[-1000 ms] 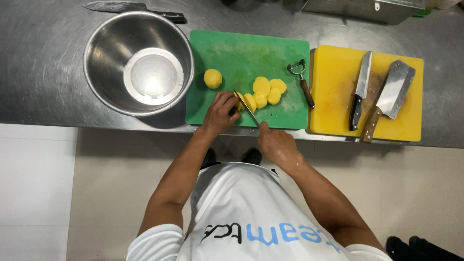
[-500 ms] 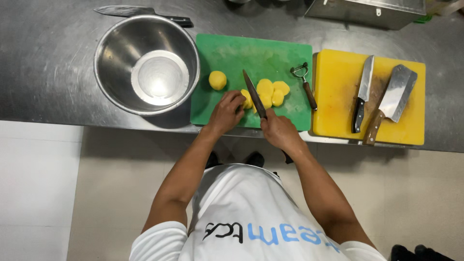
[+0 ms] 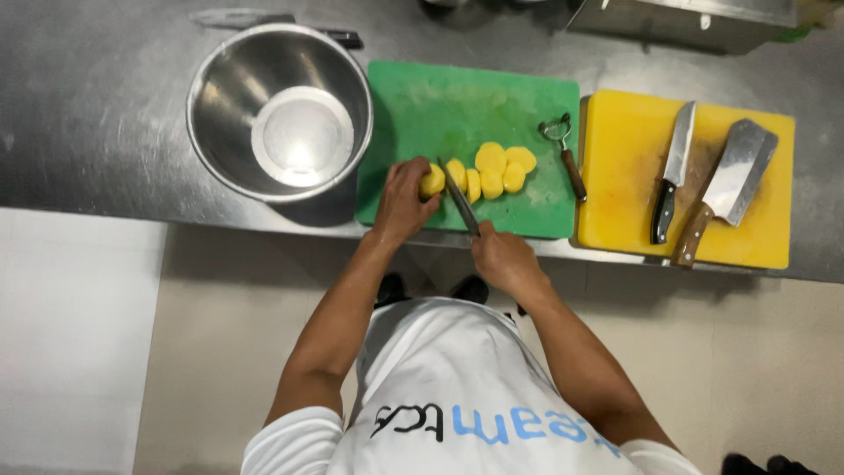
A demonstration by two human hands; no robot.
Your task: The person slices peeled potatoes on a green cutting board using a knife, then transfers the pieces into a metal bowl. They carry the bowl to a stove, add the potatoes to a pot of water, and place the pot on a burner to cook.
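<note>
My left hand (image 3: 403, 199) grips a peeled yellow potato (image 3: 432, 181) near the front edge of the green cutting board (image 3: 457, 105). My right hand (image 3: 503, 258) holds a knife (image 3: 459, 198) whose blade stands just right of that potato. Several cut yellow potato pieces (image 3: 497, 169) lie on the board to the right of the blade.
A large steel bowl (image 3: 280, 110) with a white plate inside stands left of the green board. A peeler (image 3: 564, 149) lies at the board's right edge. A yellow board (image 3: 633, 193) on the right carries a knife (image 3: 671, 171) and a cleaver (image 3: 728, 184). Another knife (image 3: 264, 19) lies behind the bowl.
My left hand has taken the whole potato from the board's left side and brought it to the front. The knife has shifted left against it.
</note>
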